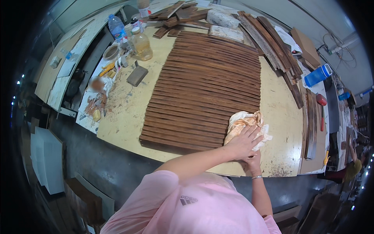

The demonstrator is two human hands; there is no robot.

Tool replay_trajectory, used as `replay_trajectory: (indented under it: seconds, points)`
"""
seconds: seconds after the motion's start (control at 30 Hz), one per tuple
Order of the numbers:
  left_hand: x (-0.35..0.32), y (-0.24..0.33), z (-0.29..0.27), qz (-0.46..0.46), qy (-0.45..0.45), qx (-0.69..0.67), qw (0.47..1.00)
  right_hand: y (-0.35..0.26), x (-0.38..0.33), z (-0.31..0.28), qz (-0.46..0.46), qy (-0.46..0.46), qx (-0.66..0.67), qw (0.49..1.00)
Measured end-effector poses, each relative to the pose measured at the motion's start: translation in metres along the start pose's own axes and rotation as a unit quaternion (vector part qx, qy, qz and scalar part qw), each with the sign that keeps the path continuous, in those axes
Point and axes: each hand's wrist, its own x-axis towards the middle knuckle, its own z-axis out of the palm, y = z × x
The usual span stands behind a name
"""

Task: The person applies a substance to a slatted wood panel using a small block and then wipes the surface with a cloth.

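Note:
A dark brown slatted wooden panel (202, 85) lies on a pale worktable (124, 113). At the panel's near right corner sits a crumpled white cloth (243, 119) stained orange-brown. My left hand (242, 142) reaches across my body and presses down on the cloth with its fingers spread over it. My right hand (253, 160), with a bracelet at the wrist, sits just below at the table's near edge. It is mostly hidden under the left hand, so its grip does not show.
Loose dark wood strips (272, 43) are piled along the far and right edges. A bottle of amber liquid (142, 45), a water bottle (116, 27) and a dark block (137, 75) stand at the far left. At the right are a blue jug (317, 75) and another person (352, 167).

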Motion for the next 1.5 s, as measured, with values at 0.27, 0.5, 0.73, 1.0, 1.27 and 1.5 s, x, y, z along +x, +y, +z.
replay_trajectory:
  seconds: [0.27,0.5,0.73,1.0,1.27,1.5]
  points:
    - [-0.115,-0.059,-0.058,-0.073,0.126,0.173,0.974,-0.027,-0.003,0.017,-0.083,0.016,-0.111,0.99]
    - [-0.204,-0.116,-0.139,-0.345,0.254,0.158,0.89,-0.044,0.035,-0.003,-0.056,-0.035,-0.005,0.998]
    - [-0.012,-0.121,-0.08,-0.156,0.231,0.117,0.953,-0.069,0.133,0.016,-0.058,-0.03,0.004,0.998]
    - [0.058,-0.101,-0.045,-0.025,0.206,0.025,0.978,-0.048,0.141,0.021,-0.059,-0.002,-0.038,0.998]
    - [-0.045,-0.144,-0.096,-0.194,0.21,0.197,0.938,-0.058,0.135,0.026,-0.046,-0.019,0.038,0.998]
    - [0.093,-0.087,-0.038,-0.053,0.183,0.147,0.971,-0.05,0.14,0.021,-0.067,-0.02,-0.004,0.998]
